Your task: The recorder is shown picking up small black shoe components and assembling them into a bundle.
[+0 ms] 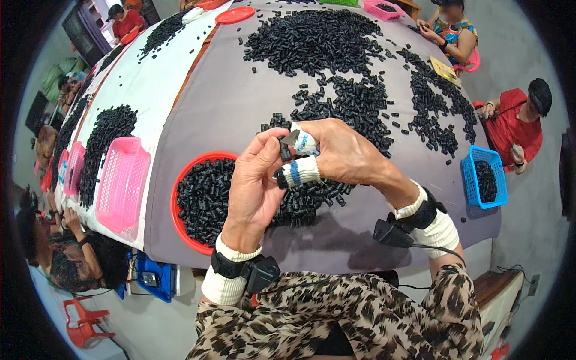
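Over the pile, my left hand [257,174] pinches a small black ribbed part [285,150] between thumb and fingertips. Close against it, my right hand [351,150] is closed on a small blade [292,137] whose grip is wrapped in white material with blue print. A white knitted finger cover [301,171] with a blue band and a dark tip sits on a right-hand digit. Below and behind both hands lies a heap of similar black parts [342,108]. A red round basin [176,201] full of these parts stands just left of my left hand.
A grey cloth covers the table [198,120]. Pink baskets [123,186] stand on the white cloth to the left. At the right edge is a blue basket [504,174] with black parts. A red lid [234,15] lies far off. Several people sit around the table.
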A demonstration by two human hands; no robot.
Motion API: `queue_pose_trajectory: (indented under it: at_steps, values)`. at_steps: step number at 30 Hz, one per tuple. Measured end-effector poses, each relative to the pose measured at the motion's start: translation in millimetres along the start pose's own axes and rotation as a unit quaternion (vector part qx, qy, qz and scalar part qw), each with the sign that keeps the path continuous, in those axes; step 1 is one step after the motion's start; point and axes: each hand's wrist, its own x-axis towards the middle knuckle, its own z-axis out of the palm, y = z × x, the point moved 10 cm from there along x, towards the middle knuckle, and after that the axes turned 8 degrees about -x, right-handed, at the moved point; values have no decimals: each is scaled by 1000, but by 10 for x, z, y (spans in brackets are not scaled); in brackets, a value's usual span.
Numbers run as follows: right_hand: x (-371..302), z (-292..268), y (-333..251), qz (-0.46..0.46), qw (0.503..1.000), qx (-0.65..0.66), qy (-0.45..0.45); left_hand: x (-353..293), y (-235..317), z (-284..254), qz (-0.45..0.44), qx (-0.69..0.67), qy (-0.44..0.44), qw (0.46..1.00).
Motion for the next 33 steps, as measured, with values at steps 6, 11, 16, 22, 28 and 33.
queue_pose_trajectory:
  at_steps: [6,11,16,22,28,33]
  values:
    - [41,32,71,-8,997,-67,-22,15,-34,14,-11,-2,-35,999]
    - [37,8,36,-10,999,-41,-26,12,-42,35,-15,-18,-33,999]
    - [38,44,96,-2,999,-5,-34,16,-26,25,-3,0,-33,999]
    - [9,-36,78,4,1000,12,4,1,10,36,19,43,-11,999]
    - [3,-34,90,-5,1000,13,20,-9,30,44,25,66,12,997]
    - [-10,-46,108,1,1000,-1,24,-4,29,17,25,58,28,998]
